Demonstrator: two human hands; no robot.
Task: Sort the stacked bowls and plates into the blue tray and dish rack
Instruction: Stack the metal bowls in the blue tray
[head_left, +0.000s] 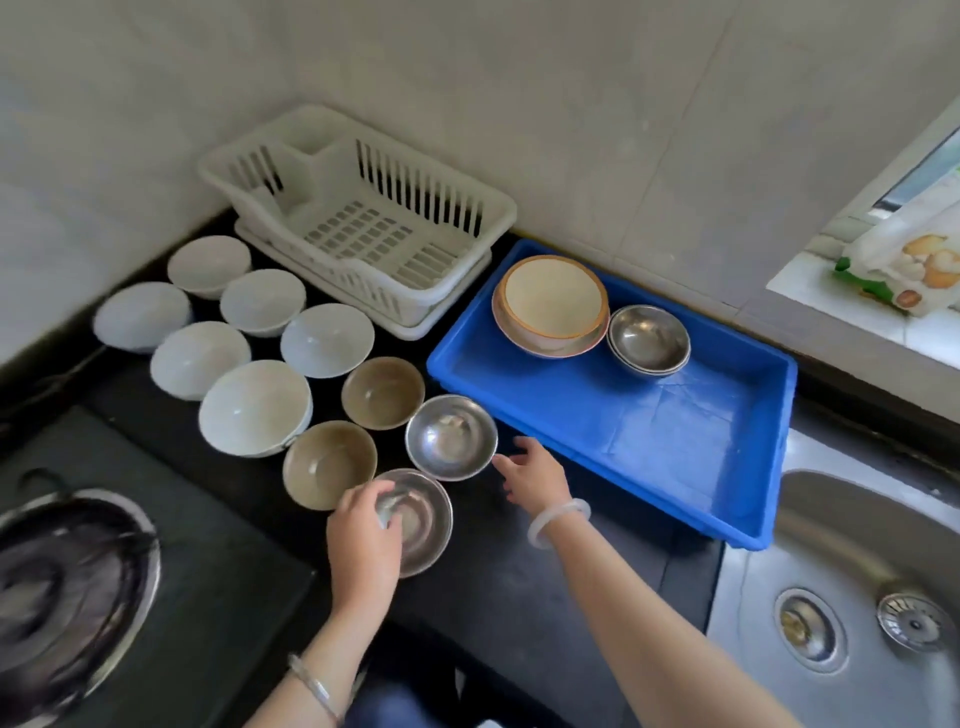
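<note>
My left hand (363, 540) pinches the rim of the near steel bowl (423, 525) on the bench (498, 571). My right hand (535, 475) is spread open beside the second steel bowl (451, 436) (nothing held). A slick rim could slip and clatter short of the blue tray (675, 441).

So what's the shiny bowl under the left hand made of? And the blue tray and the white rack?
The shiny bowl looks like metal, probably stainless steel: silvery, with mirror-like glints. The blue tray seems moulded plastic, smooth with a soft sheen and even colour. The white rack looks plastic too, matte, with thin moulded slats.
</note>
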